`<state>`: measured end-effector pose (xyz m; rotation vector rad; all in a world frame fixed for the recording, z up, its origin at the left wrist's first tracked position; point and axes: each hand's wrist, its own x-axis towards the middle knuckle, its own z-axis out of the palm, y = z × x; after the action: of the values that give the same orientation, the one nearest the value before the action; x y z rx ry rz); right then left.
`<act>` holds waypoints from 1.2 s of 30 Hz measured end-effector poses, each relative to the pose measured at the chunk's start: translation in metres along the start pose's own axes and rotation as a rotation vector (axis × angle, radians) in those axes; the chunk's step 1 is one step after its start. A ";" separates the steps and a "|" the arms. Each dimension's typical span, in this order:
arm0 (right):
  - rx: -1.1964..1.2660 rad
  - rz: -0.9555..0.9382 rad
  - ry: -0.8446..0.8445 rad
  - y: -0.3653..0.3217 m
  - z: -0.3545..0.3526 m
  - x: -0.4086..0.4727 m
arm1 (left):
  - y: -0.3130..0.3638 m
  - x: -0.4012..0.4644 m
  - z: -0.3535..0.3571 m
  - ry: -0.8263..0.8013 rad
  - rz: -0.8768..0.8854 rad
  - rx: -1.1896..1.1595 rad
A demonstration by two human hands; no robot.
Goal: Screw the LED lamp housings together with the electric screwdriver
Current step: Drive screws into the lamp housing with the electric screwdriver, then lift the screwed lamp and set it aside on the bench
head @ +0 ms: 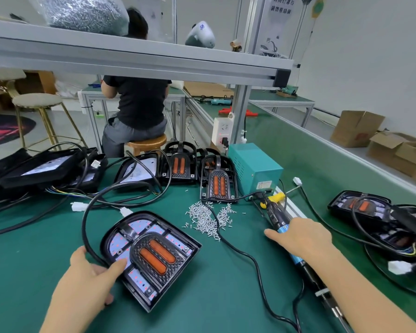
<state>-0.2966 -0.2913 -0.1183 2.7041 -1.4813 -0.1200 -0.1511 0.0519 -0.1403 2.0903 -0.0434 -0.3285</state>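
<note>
A black LED lamp housing (181, 262) with a white LED board and two orange lenses lies on the green mat in front of me. My left hand (89, 272) holds its left edge, with the thumb pressed on the board and the fingers under the rim. The electric screwdriver (277, 213), blue and black with a yellow top, lies slanted on the mat at the right. My right hand (300, 236) lies over its barrel and grips it, thumb stretched to the left. A heap of small silver screws (205, 219) sits between the housing and the screwdriver.
More lamp housings stand at the back (178, 164) (217, 182), stacked at the left (46, 169) and at the right (380, 219). A teal power box (252, 169) sits behind the screwdriver. A black cable (250, 255) crosses the mat. A person (137, 109) sits beyond the bench.
</note>
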 end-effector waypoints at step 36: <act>0.780 -0.523 0.059 -0.049 -0.039 -0.049 | 0.023 -0.008 -0.005 -0.128 0.150 -0.647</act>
<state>-0.2780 -0.2226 -0.0822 3.5929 -0.8692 0.6430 -0.1546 0.0458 -0.1166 1.4161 -0.1486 -0.3313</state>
